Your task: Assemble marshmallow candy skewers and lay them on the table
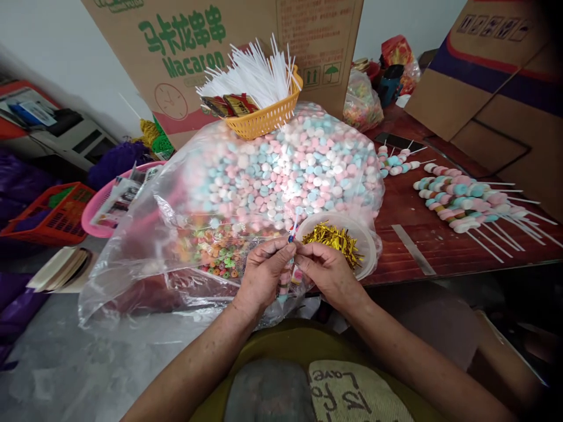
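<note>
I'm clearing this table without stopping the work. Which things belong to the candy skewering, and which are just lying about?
In use: skewer held by left hand and right hand; bag of marshmallows; white sticks; gold ties; finished skewers.
Lying about: cardboard box; red basket; phone.

Pastel pink, blue, white candies (290,164) in clear bag; gold twist ties (334,239); yellow basket (266,119) of white sticks (255,73); brown carton (185,47) with green lettering; red-brown table (440,240).
</note>
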The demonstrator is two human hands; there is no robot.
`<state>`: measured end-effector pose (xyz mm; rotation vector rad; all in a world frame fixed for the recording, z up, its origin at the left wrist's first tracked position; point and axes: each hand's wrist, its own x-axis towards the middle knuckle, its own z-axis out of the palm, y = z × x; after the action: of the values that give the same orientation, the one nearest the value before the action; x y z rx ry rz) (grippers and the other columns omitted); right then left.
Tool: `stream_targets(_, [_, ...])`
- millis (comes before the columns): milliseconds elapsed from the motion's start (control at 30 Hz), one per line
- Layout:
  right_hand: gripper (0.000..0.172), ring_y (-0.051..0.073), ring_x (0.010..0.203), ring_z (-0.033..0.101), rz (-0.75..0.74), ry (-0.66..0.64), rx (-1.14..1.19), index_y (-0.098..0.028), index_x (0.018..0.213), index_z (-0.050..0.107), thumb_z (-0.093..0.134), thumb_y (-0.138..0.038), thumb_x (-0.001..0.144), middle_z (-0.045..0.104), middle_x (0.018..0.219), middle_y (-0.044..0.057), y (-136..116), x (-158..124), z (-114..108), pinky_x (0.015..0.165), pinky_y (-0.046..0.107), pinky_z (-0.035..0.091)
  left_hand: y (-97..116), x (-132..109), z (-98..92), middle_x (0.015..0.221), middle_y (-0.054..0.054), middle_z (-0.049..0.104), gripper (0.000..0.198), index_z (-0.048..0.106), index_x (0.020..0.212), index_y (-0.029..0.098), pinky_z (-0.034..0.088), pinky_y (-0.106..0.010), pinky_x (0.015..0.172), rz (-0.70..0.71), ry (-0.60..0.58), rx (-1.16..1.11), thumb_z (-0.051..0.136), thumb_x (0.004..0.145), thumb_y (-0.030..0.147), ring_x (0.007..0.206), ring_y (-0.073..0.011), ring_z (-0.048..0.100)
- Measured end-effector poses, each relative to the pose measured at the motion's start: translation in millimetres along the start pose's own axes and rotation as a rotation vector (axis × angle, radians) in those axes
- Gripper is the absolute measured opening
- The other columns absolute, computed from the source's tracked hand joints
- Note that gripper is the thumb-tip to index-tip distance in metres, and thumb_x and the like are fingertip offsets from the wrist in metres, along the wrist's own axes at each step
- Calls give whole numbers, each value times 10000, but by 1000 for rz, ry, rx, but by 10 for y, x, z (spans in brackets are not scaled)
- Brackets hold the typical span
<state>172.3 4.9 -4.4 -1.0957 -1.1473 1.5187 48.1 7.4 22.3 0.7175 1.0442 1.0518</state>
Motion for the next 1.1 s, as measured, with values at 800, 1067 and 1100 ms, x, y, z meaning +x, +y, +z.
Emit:
stream_targets(800, [212, 84, 474, 339, -87, 28, -505, -198, 533, 438, 546, -305, 681, 397, 494, -52, -236, 39, -36, 444, 218, 268, 43, -132, -131, 509, 57, 386, 328, 528, 678, 183, 288, -183, 374, 12, -139, 317, 590, 780, 489, 412, -69, 330])
stream_targets(1067, [248, 113, 503, 454, -144, 158, -561, -185, 969, 549, 568, -301, 751, 512, 559, -56, -148, -104, -41, 494, 226, 363, 83, -94, -143, 537, 11, 500, 316, 651, 617, 155, 322, -215, 503, 168, -198, 359, 638, 776, 428, 512, -95, 411])
stream_targets(1100, [294, 116, 504, 463, -152, 141, -562, -185, 1032, 544, 564, -297, 761, 523, 566, -55, -148, -103, -54, 499, 228, 374, 80, -90, -139, 591, -4, 547, 290, 675, 644, 155, 352, -218, 537, 192, -194, 348, 646, 774, 412, 558, -105, 449])
